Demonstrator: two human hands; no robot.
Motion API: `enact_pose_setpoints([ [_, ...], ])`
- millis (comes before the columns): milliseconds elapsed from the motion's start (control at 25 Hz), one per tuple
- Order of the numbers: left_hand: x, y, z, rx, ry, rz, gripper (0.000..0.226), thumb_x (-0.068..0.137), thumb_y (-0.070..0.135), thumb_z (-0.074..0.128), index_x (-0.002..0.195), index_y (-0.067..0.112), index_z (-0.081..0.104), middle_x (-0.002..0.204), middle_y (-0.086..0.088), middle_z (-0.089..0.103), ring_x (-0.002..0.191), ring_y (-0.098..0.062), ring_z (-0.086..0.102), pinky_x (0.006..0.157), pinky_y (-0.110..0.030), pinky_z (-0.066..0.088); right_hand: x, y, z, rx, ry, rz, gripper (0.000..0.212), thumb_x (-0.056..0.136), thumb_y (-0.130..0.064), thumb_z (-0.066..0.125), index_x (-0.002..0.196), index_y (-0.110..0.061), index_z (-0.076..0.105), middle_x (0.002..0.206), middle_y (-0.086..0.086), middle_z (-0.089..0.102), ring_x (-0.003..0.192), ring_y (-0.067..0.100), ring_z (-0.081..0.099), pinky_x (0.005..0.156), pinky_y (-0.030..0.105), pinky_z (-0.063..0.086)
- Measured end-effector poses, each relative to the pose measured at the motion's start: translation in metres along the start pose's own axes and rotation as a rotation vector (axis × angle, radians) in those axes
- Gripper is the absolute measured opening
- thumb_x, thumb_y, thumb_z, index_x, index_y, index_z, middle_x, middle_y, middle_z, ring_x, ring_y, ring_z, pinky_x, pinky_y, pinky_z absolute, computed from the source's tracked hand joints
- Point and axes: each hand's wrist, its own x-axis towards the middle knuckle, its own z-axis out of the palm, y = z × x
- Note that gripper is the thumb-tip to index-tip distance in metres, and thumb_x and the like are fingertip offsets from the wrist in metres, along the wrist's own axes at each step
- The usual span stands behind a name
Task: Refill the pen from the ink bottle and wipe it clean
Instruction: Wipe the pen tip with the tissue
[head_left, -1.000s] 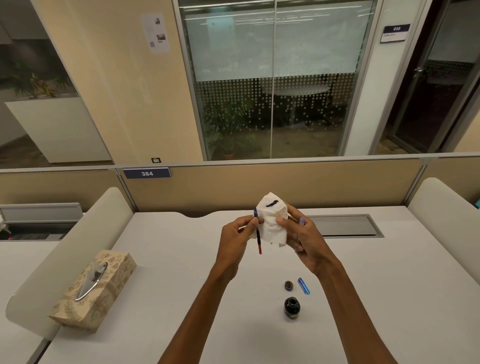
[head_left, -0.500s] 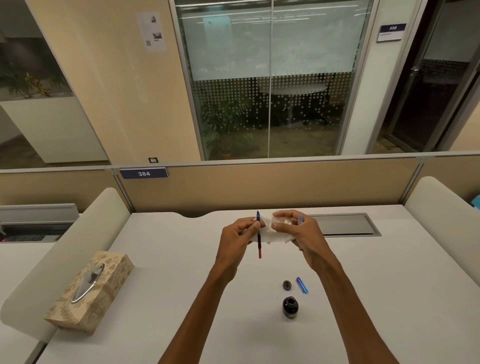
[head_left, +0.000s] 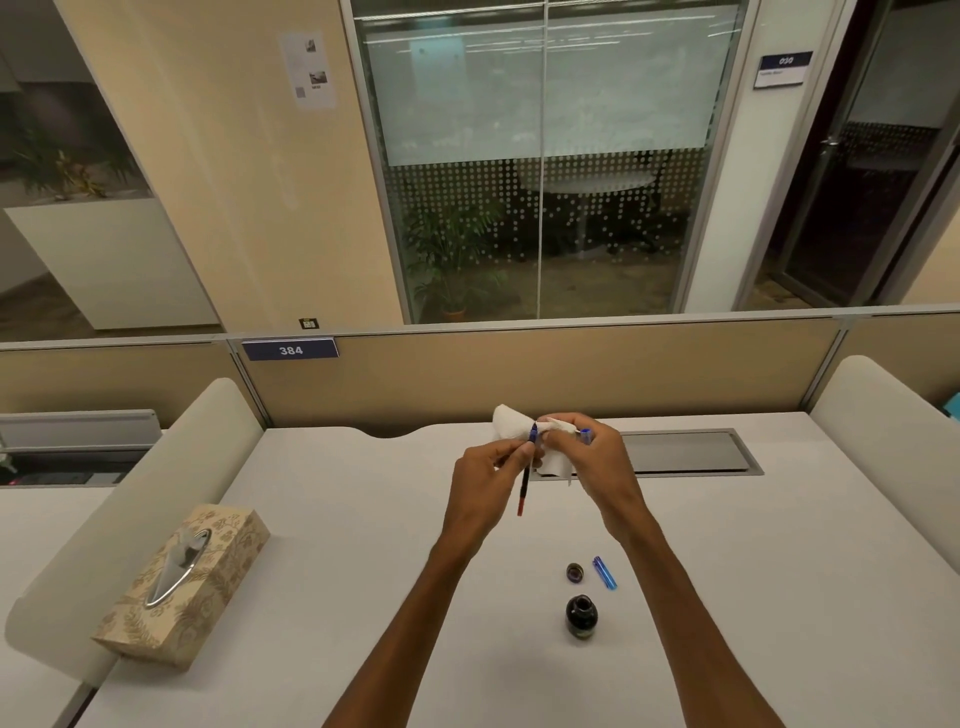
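**Pen wiped above the desk**

While the left hand (head_left: 485, 480) pinches the pen (head_left: 525, 480) upright, the right hand (head_left: 597, 457) closes a tissue (head_left: 511, 423) round its hidden tip. Open desk (head_left: 322, 519) surrounds the uncapped ink bottle (head_left: 581, 617).

The white desk (head_left: 363, 597) carries an open ink bottle (head_left: 581, 616), its cap (head_left: 574, 572), a blue pen piece (head_left: 604, 572) and a tissue box (head_left: 183, 584).

Signs I can read from my desk

The blue plate (head_left: 290, 349) on the partition (head_left: 519, 374) ahead of me reads "384"; the door sign (head_left: 785, 69) seems to say "030", its smaller line too blurred to read.
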Motion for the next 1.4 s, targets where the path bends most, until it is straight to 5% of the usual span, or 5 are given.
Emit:
enact_pose_setpoints([
  [360,0.002,-0.005,0.008,0.137,0.011,-0.082,0.028,0.094,0.045,0.059,0.099,0.025,0.078,0.1,0.006,0.077,0.101,-0.013,0.066,0.099,-0.051,0.048,-0.008,-0.001,-0.007,0.142,-0.042,0.087,0.02,0.094,-0.019,0.061,0.11,-0.01,0.069,0.071,0.003,0.066,0.042,0.005,0.046,0.039,0.015,0.035],
  [560,-0.001,-0.002,0.008,0.183,0.014,-0.079,0.029,0.095,0.047,0.056,0.094,0.028,0.078,0.095,0.009,0.078,0.098,-0.012,0.065,0.1,-0.052,0.044,-0.013,-0.009,-0.008,0.259,-0.065,0.091,0.022,0.096,-0.012,0.057,0.115,-0.007,0.066,0.088,0.012,0.068,0.046,0.003,0.055,0.041,0.01,0.039],
  [920,-0.009,-0.003,0.006,0.125,0.023,-0.035,0.017,0.091,0.05,0.061,0.082,0.044,0.074,0.084,0.021,0.075,0.095,-0.005,0.068,0.099,-0.053,0.044,-0.007,-0.007,-0.014,0.387,0.029,0.102,0.033,0.094,-0.013,0.06,0.127,-0.014,0.061,0.117,0.009,0.069,0.103,0.027,0.068,0.075,0.024,0.06],
  [1240,-0.006,0.007,0.01,0.225,0.084,-0.047,0.025,0.092,0.048,0.06,0.094,0.031,0.078,0.085,0.005,0.078,0.086,-0.004,0.061,0.087,-0.038,0.031,-0.01,-0.005,-0.008,0.254,0.042,0.144,0.04,0.093,-0.016,0.063,0.132,-0.011,0.058,0.103,0.003,0.07,0.087,0.022,0.067,0.069,0.035,0.058],
  [1400,-0.009,0.006,0.012,0.278,0.065,-0.064,0.029,0.093,0.05,0.058,0.094,0.029,0.078,0.09,0.01,0.077,0.085,-0.004,0.059,0.081,-0.035,0.024,-0.012,-0.011,-0.017,0.41,0.057,0.171,0.04,0.094,-0.012,0.06,0.134,-0.01,0.054,0.116,0.014,0.065,0.087,0.022,0.064,0.046,0.012,0.049],
])
